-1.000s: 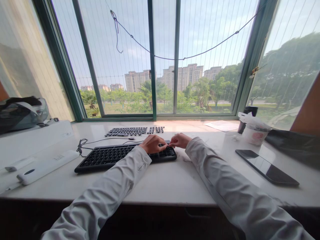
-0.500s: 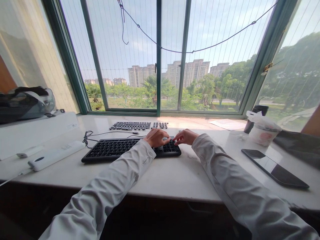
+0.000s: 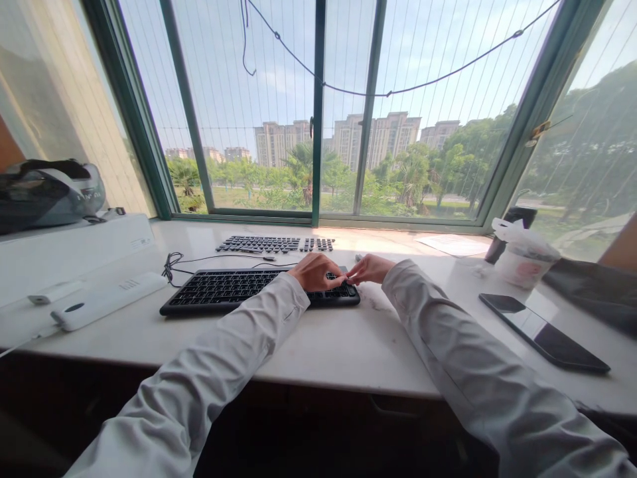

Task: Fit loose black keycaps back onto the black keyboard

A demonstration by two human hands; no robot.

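Note:
A black keyboard (image 3: 219,287) lies on the white sill-like desktop, its key area showing dark with pale gaps. Over its right end, my left hand (image 3: 314,271) arches with thumb and fingers drawn together. My right hand (image 3: 371,269) comes in from the right side, its fingers pinched, and the fingertips of both hands meet just above the keys. Whatever lies between them is too small to make out. Behind the keyboard, loose black keycaps (image 3: 259,244) are set out in rows, with a smaller group to their right.
A thin black cable (image 3: 172,269) coils left of the keyboard. Further left are a white power strip (image 3: 109,302) and a helmet (image 3: 50,192) on a white box. At right lie a dark phone-like slab (image 3: 542,332), a bagged cup (image 3: 525,255) and a paper sheet (image 3: 452,243).
My left hand has shifted slightly right, and its fingertips now touch those of my right hand over the keyboard's right end. The camera view has tilted slightly.

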